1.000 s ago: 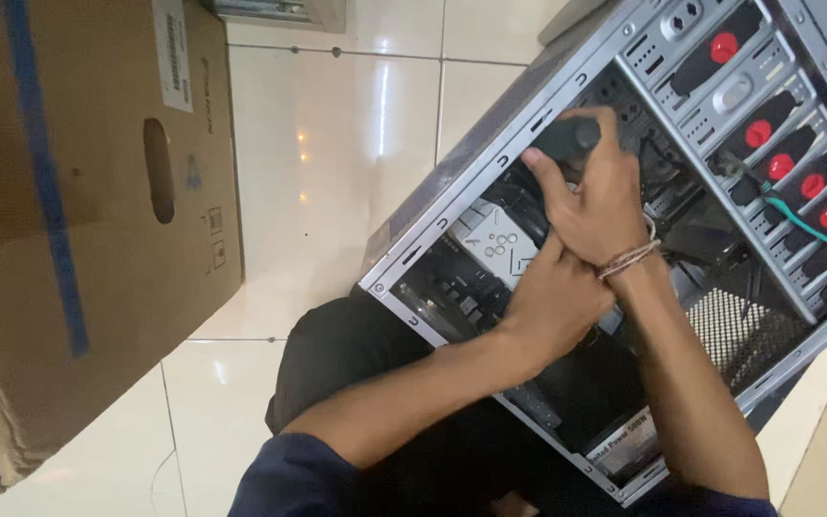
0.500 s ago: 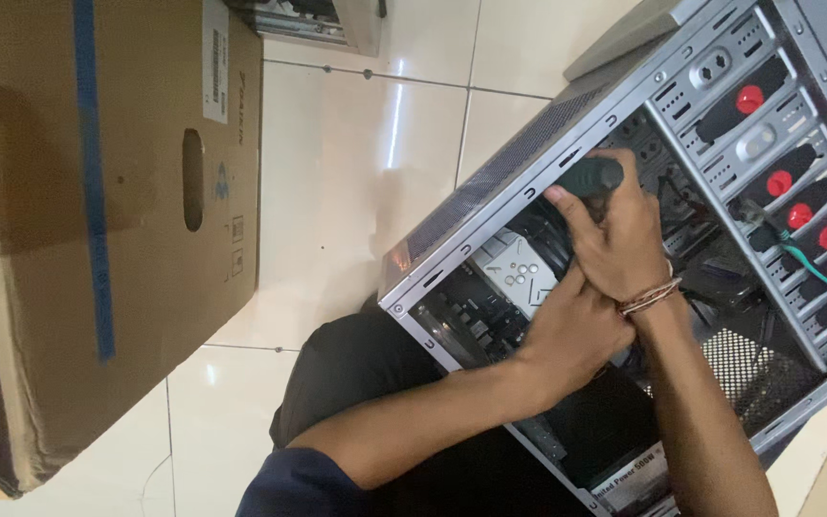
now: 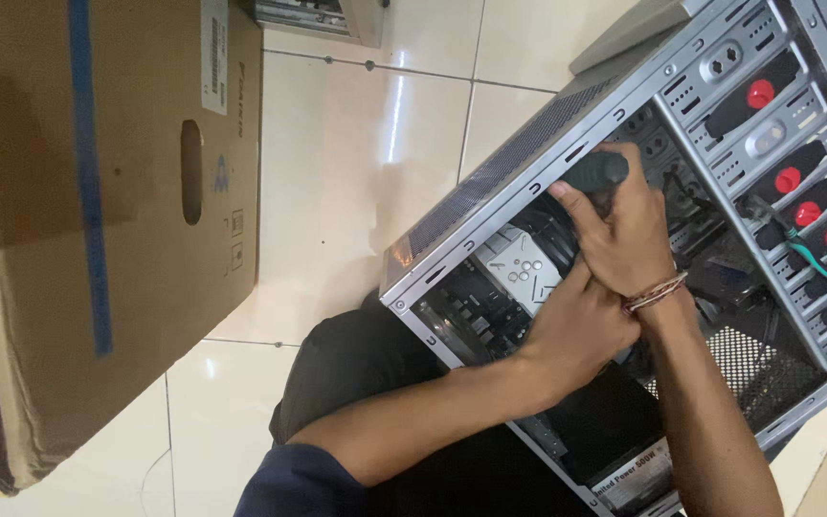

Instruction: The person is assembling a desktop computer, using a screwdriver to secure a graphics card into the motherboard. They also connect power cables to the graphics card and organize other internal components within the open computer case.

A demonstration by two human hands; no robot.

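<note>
case: open grey sheet-metal computer case [image 3: 528, 182], lying tilted on the tiled floor [image 3: 356, 191], its side panel perforated with fine mesh
inside the case: pale metal cooler bracket [image 3: 521, 263], dark cables, a black power supply [image 3: 614, 431] in the lower corner, a rack of drive bays with red round clips [image 3: 789, 180]
screwdriver: dark, rounded, rubbery handle [image 3: 597, 170], up at the case's top rail
right hand [image 3: 629, 235]: fingers wrapped tight around the screwdriver handle; woven thread band on the wrist
left hand [image 3: 576, 330]: reaching into the case just under the right one, touching it; whether it grips anything cannot be told
beside: brown cardboard box [image 3: 98, 220] with blue tape stripe and oval handle hole
</note>
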